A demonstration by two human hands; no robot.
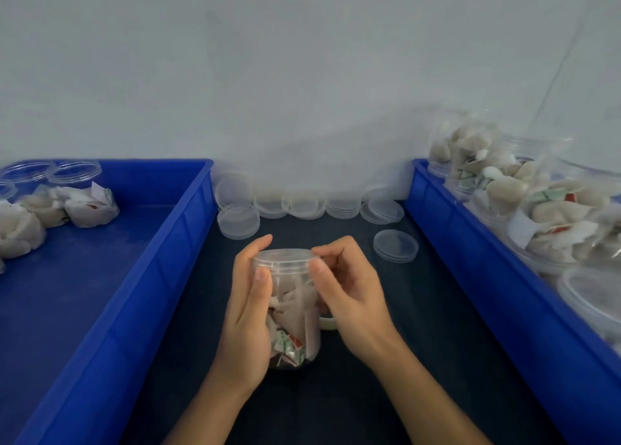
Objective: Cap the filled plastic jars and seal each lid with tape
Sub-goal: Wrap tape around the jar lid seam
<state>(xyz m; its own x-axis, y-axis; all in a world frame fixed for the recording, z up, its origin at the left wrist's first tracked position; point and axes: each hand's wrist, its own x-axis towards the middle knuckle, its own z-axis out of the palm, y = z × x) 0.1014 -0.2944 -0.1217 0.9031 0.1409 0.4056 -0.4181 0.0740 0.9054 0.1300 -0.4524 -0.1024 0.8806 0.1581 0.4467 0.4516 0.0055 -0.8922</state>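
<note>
Jar (294, 296), between both hands: clear glossy plastic, papery white packets inside. Lid (285, 258) at fingertips: same clear plastic. Crates (161, 259) flanking the hands: smooth blue plastic. Table surface (386, 394) beneath: dark, matt.

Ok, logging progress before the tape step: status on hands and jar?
Left hand grips the jar. Right hand pinches the lid, seated on the jar. Tape roll partly hidden behind the right hand. Nothing in the way.

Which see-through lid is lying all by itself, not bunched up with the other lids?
The lone lid lying flat on the dark table, just right of the right hand. The other lids crowd together along the wall.
</note>
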